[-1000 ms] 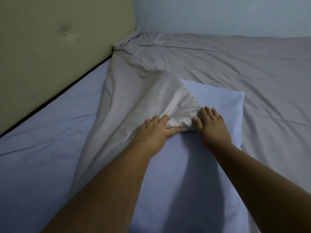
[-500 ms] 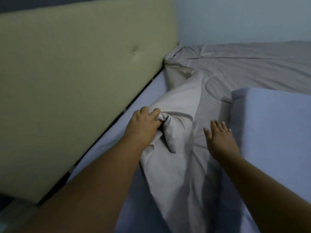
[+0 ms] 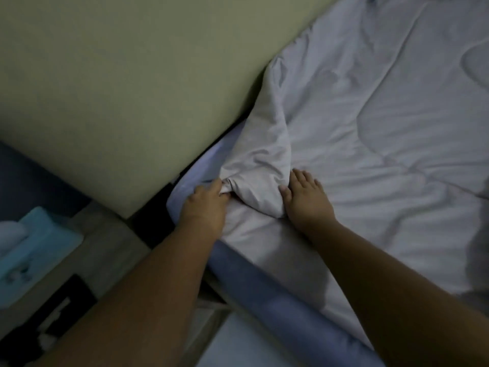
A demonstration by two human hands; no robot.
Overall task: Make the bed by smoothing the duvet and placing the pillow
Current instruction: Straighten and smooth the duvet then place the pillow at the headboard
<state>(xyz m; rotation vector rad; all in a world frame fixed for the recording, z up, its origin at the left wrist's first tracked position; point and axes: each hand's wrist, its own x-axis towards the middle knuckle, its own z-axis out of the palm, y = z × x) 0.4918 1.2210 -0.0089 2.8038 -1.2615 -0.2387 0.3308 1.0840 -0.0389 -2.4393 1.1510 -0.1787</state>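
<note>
A pale grey duvet lies wrinkled over the bed, reaching up to the headboard. Its near corner is bunched into a fold at the mattress corner. My left hand grips that bunched corner from the left, fingers curled into the cloth. My right hand lies flat on the duvet just right of the fold, fingers straight and pressing down. The light blue fitted sheet shows beside my left hand. No pillow is in view.
An olive padded headboard runs diagonally along the upper left. The blue mattress side drops off below my arms. On the floor at the left lie a teal object and dark items.
My left hand has dragged the duvet corner from over the pillow to the mattress corner by the headboard. My right hand followed and now presses flat beside it. The pillow has left the view.
</note>
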